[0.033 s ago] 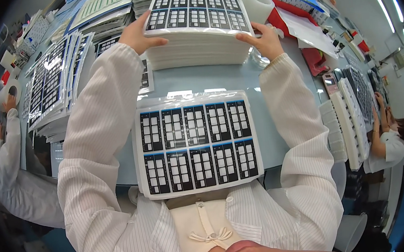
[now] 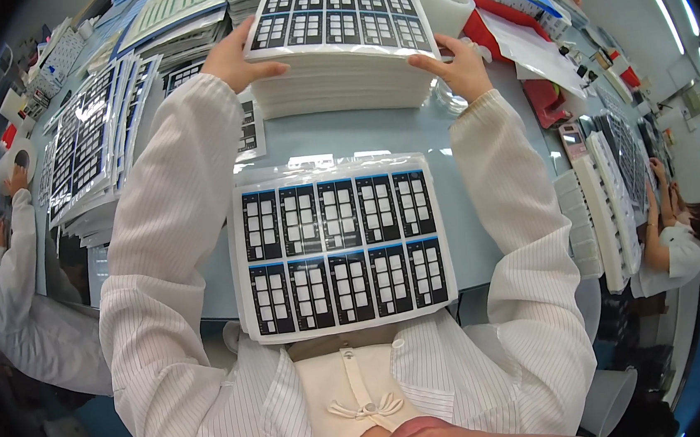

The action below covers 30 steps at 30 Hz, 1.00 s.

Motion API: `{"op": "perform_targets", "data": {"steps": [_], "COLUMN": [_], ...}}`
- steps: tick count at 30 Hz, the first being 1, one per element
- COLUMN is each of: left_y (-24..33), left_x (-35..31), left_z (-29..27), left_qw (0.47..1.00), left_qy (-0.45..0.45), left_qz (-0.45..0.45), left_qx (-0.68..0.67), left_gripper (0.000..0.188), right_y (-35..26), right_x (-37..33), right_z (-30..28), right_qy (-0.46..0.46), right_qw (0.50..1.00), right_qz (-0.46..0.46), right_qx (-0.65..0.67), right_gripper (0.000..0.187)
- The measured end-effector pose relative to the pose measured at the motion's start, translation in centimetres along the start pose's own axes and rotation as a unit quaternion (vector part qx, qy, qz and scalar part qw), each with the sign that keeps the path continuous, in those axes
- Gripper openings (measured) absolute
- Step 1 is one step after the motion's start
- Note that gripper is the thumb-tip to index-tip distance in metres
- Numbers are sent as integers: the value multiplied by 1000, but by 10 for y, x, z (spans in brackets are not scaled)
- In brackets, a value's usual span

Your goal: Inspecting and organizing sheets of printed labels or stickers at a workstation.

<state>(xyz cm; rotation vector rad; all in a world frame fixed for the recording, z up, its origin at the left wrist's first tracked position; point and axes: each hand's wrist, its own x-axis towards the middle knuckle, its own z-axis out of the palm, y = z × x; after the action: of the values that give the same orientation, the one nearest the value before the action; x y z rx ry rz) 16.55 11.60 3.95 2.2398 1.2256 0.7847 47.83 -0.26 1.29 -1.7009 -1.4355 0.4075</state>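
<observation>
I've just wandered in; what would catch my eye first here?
The tall stack of printed sheets at top centre, with the left hand and right hand at its sides. Next, the similar pile lower down, near the person's chest. More sheets lie heaped at the left.

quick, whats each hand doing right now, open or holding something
Left hand: holding the left side of the tall stack of printed sheets.
Right hand: holding that stack's right side.
</observation>
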Motion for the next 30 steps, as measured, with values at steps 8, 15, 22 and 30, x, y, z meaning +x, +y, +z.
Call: {"op": "perform_targets", "data": {"steps": [8, 15, 22, 30], "left_y": [27, 15, -22, -29], "left_x": [-78, -157, -187, -194], "left_z": [-9, -7, -15, -8], "left_qw": [987, 971, 984, 991], "left_qy": [8, -151, -116, -47], "left_qz": [146, 104, -49, 8], "left_qx": [71, 155, 126, 122], "left_gripper": [61, 43, 50, 50], "right_y": [-10, -33, -110, -114], "right_x": [-81, -134, -129, -121], "right_z": [-12, 5, 65, 176], "right_qy": [53, -154, -302, -211], "right_qw": [976, 973, 906, 928], "right_qz": [-170, -159, -280, -305], "right_qx": [-128, -65, -100, -33], "right_gripper": [40, 27, 26, 29]}}
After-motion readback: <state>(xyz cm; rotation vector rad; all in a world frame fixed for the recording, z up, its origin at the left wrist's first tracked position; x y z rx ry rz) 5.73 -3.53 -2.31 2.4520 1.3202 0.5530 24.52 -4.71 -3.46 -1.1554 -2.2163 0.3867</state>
